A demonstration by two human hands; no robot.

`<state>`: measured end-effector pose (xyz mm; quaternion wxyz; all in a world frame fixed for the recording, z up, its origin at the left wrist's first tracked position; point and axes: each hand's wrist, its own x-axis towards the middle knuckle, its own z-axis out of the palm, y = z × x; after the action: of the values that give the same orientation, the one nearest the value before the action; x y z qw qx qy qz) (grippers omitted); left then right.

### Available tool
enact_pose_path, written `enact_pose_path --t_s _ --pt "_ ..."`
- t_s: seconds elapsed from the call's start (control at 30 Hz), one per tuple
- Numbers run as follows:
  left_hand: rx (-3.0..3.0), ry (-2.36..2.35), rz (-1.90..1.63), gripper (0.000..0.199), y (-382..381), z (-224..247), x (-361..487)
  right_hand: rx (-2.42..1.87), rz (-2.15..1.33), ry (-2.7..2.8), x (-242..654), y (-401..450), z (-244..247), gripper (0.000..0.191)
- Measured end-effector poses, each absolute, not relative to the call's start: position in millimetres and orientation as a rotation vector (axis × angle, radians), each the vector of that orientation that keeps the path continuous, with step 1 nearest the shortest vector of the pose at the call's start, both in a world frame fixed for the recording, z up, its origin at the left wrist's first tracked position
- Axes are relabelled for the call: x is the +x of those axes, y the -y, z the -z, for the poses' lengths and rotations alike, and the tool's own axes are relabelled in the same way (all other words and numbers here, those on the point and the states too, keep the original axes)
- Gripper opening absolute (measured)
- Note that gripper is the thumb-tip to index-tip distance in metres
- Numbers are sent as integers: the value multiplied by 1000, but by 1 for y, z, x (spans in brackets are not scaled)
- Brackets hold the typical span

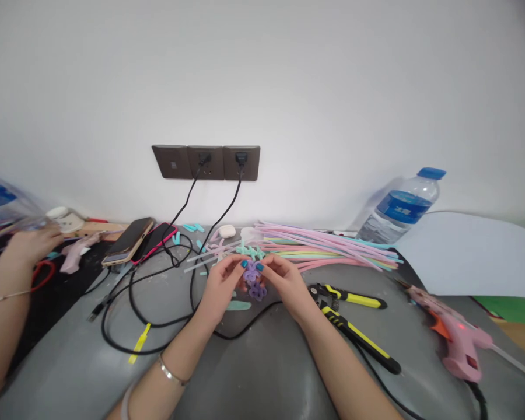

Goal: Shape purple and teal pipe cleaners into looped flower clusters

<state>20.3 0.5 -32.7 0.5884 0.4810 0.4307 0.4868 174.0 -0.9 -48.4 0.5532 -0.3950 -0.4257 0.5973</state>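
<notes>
At the middle of the grey table, my left hand (221, 286) and my right hand (287, 283) meet around a small purple flower-shaped piece (252, 272). The thumbs, with blue nails, press on it from both sides, and both hands are closed on it. A darker purple flower piece (257, 291) hangs just below, touching or close to it. Mint-green curled pieces (250, 251) lie right behind my fingertips, with pink ones (217, 249) to their left. Pastel fuzzy stems (328, 245) lie in a bundle behind my right hand.
Black-and-yellow pliers (361, 338), a pink glue gun (455, 335) and a water bottle (403, 207) are on the right. Black cables (146, 324) loop across the left, near two phones (129, 240). Another person's hand (32, 245) is at the far left.
</notes>
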Motion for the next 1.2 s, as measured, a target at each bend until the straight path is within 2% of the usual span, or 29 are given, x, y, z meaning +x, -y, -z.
enact_pose_path --t_s 0.17,0.47,0.8,1.0,1.2 --pt "977 -956 -1110 38 -2 36 23 -909 -1429 845 172 2 47 35" --pt "1200 -1018 -1223 23 -8 36 15 -918 -1625 1021 172 5 48 35" --pt "1383 -987 -1115 22 -8 37 11 -925 -1601 1180 174 5 46 36" --pt "1306 -987 -1045 35 -9 35 9 -931 -1550 1168 178 3 48 34" --pt "1350 -1030 -1035 17 -9 29 8 -913 -1570 1094 180 2 45 35"
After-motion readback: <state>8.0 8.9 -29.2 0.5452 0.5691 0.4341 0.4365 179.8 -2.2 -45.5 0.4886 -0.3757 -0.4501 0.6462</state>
